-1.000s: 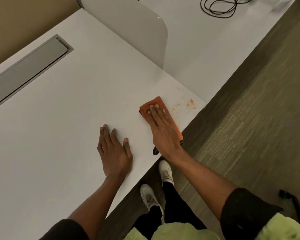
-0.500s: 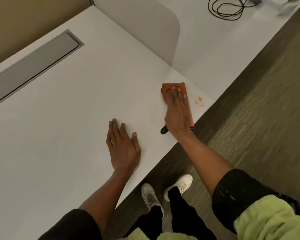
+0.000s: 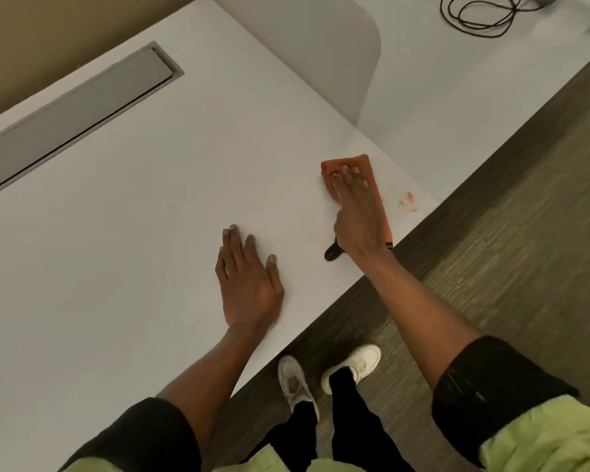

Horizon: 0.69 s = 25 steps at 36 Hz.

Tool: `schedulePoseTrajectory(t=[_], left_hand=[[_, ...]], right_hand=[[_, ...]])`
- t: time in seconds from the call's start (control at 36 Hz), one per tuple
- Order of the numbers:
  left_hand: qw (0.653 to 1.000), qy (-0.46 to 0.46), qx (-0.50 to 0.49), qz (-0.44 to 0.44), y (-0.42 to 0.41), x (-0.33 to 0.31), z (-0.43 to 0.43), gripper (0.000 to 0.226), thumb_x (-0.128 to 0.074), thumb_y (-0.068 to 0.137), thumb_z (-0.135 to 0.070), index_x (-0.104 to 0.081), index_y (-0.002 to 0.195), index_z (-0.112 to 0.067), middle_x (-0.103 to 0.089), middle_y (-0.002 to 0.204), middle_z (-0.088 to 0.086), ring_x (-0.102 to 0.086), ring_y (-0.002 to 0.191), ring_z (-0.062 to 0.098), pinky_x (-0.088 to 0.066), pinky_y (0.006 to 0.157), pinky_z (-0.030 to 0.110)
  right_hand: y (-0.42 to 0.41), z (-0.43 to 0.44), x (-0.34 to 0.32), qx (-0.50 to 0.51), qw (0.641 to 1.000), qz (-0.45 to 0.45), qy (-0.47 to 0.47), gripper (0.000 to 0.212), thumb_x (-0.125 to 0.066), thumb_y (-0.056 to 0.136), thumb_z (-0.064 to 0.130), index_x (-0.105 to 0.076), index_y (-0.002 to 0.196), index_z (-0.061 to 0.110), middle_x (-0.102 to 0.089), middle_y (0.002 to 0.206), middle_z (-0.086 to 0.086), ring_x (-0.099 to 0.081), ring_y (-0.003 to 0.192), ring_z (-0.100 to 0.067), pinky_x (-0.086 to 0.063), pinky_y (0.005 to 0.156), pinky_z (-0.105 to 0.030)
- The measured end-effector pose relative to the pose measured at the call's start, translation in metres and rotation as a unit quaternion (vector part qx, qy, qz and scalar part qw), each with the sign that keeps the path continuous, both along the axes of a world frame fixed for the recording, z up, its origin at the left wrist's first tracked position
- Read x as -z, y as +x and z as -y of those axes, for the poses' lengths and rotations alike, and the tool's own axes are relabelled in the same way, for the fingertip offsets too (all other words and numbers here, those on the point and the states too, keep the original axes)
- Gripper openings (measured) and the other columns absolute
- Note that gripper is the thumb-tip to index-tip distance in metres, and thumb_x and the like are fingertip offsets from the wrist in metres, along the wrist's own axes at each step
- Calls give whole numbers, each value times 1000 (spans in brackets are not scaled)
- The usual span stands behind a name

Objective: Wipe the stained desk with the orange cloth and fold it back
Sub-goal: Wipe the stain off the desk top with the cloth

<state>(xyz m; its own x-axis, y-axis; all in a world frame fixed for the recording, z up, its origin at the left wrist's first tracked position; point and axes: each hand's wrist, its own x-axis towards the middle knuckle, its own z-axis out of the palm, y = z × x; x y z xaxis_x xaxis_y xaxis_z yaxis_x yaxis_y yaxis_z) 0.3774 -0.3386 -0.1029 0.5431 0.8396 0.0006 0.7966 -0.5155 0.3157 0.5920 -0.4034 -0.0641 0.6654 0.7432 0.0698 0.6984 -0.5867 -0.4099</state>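
The right hand (image 3: 356, 212) has slid the orange cloth (image 3: 355, 168) a little back to the left, so more of the reddish stain (image 3: 407, 201) shows near the desk (image 3: 150, 233) corner. The hand lies flat on the cloth, fingers spread, pressing it down. The left hand (image 3: 247, 281) rests flat and open on the bare desk, well apart from the cloth

I'm seeing the orange cloth (image 3: 372, 185) lying folded and flat on the white desk (image 3: 150, 233) at centre right of the frame, near the front edge; a small reddish stain (image 3: 407, 201) is sitting just right of it.
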Motion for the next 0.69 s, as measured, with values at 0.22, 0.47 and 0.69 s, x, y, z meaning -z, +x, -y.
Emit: schedulePoseTrajectory(t=[0.22,0.47,0.69], left_hand=[[1000,-4,-1,11,-1,1,-1,57,-34,116,-42,-35,163,-10,-13,183,12,-7,171,30,-14,137,50],[1000,-3,3,19,0,2,-2,54,-33,116,-37,-34,162,-9,-15,182,14,-7,171,30,-12,137,50],[1000,-1,2,20,-1,0,-2,53,-37,117,-33,-35,163,-8,-15,182,15,-7,171,31,-6,135,45]], right_hand=[[-74,69,8,-298,953,27,-53,94,-61,78,-18,-28,163,8,-23,172,-16,-16,162,-32,-26,129,-51],[-25,36,-3,-164,985,29,-40,86,-57,82,-24,-40,159,10,-38,166,-14,-29,158,-31,-31,128,-51],[-73,33,1,-215,975,4,-50,81,-56,87,-20,-34,161,6,-29,169,-17,-24,160,-31,-25,131,-46]])
